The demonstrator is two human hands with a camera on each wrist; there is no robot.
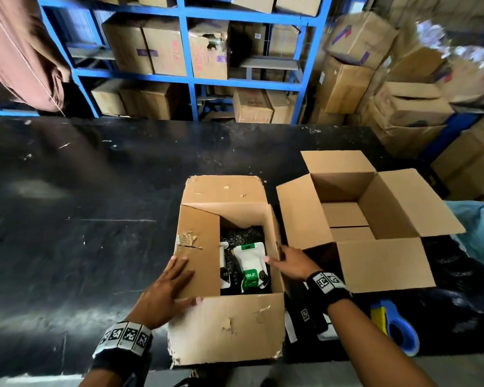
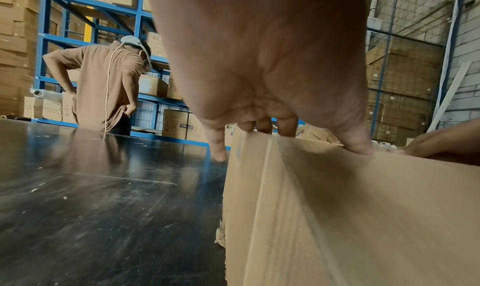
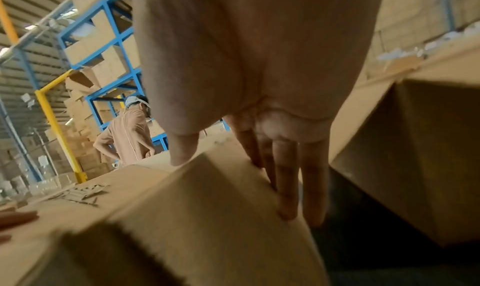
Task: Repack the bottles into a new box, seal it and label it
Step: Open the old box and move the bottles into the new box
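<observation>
Right now your two hands bracket the old box (image 1: 227,325), and the bottles (image 1: 250,265) lie down inside it between them, lower than your fingers and slightly ahead. Your left hand (image 1: 165,291) lies with straight fingers spread over the left flap (image 1: 200,252), thumb at the near corner, pressing and gripping nothing. Your right hand (image 1: 291,261) rests on the right wall, fingers extended along its outer face in the right wrist view and the thumb over the rim; it holds nothing either.

What the coming move turns on, as you should judge it: the white bottles with green caps lie on their sides, long axes running roughly away from you, caps toward you. The clearest one sits against the right wall, just beside your right thumb, so your right hand is nearer. A second one shows partly under the left flap; how many more lie among the dark packing is hard to tell, since the flap shades that side.

The new box (image 1: 358,216) stands open on the bench (image 1: 67,233) just beside the old one, to its right and a little farther off. So the carry goes rightward over two walls. A tape dispenser (image 1: 397,325) waits near your right forearm.
</observation>
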